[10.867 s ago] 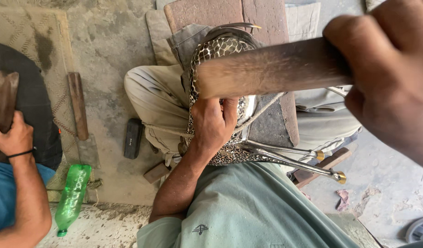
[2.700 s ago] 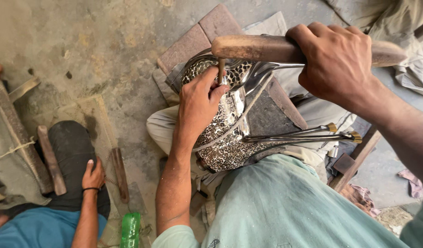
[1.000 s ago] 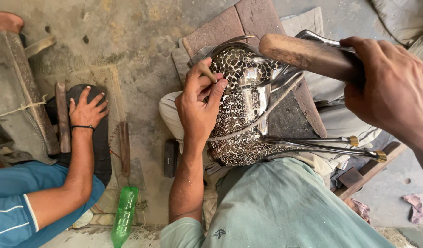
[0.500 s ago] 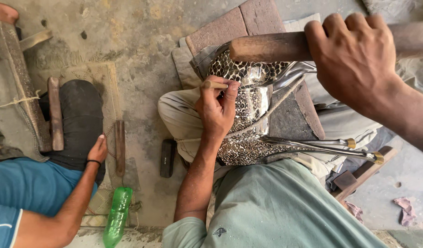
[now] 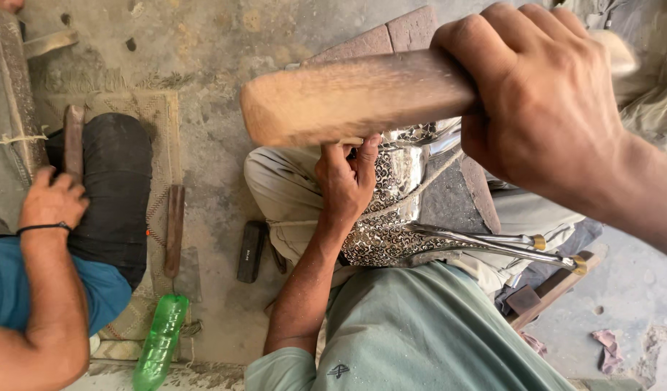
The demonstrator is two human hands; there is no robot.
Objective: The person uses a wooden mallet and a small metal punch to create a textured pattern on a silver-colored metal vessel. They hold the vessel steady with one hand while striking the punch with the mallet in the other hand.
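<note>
My right hand (image 5: 543, 108) grips a thick wooden mallet handle (image 5: 348, 98), raised close to the camera and blurred. Below it my left hand (image 5: 344, 181) is closed on a small chisel-like tool, mostly hidden by the mallet, pressed against a shiny silver vessel (image 5: 395, 210) covered in fine engraved pattern. The vessel lies on my lap between my legs, a cord crossing it. Two long polished metal legs (image 5: 507, 246) with brass tips stick out from it to the right.
Another person sits at left in a blue shirt, one hand (image 5: 51, 203) on a dark knee. A green plastic bottle (image 5: 160, 340), a wooden-handled tool (image 5: 174, 228) and a small dark block (image 5: 250, 250) lie on the concrete floor. Bricks (image 5: 391, 36) sit behind the vessel.
The mallet has come up nearer the camera and swung leftward. My left hand stays on the vessel. The other person's hand moved from the floor back to their knee.
</note>
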